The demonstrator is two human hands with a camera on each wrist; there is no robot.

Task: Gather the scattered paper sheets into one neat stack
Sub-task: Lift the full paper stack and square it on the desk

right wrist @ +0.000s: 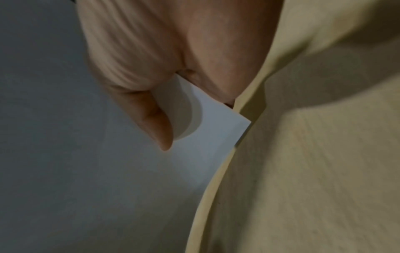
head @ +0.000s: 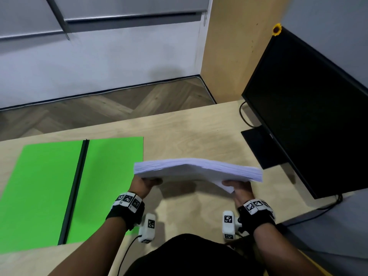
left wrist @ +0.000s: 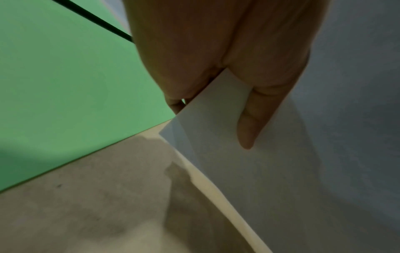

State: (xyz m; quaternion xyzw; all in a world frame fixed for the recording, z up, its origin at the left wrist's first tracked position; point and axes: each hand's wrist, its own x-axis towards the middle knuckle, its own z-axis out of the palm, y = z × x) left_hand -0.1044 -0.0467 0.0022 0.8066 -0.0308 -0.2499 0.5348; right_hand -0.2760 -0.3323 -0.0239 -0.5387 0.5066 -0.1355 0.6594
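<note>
From the head view, I hold the paper stack (head: 197,170) above the surface (head: 199,132), right of the green mat (head: 45,186), left hand (head: 142,187) and right hand (head: 242,189) gripping its near corners. Left wrist view: my thumb (left wrist: 251,123) pins one corner. Right wrist view: my other thumb (right wrist: 156,119) does likewise. I should tap its edges square.

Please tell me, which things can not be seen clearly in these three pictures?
- Paper stack underside and its sheet count: head view, too fine.
- Left hand fingers: head view, under the stack.
- Right hand fingers: head view, likewise hidden.
- Green folder: cut off by the left edge.
- Monitor: cut off by the right edge.
</note>
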